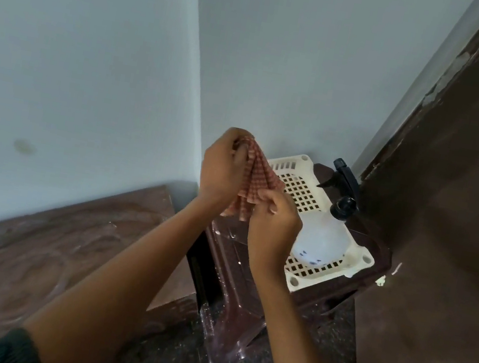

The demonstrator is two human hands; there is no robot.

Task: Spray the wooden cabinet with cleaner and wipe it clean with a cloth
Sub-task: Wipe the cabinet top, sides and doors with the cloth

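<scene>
Hands grip a checked cloth (258,181), left hand (224,168) pinching its top, right hand (274,220) clutching its lower folds, beside a spray bottle (323,231).

Spray bottle (324,227) lay in basket (358,258) on stool (238,257), betw. low surface (41,243) at left & cabinet (449,248) at right.

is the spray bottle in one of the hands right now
No, the spray bottle lies in the white basket, while the left hand and right hand both grip the checked cloth.
</scene>
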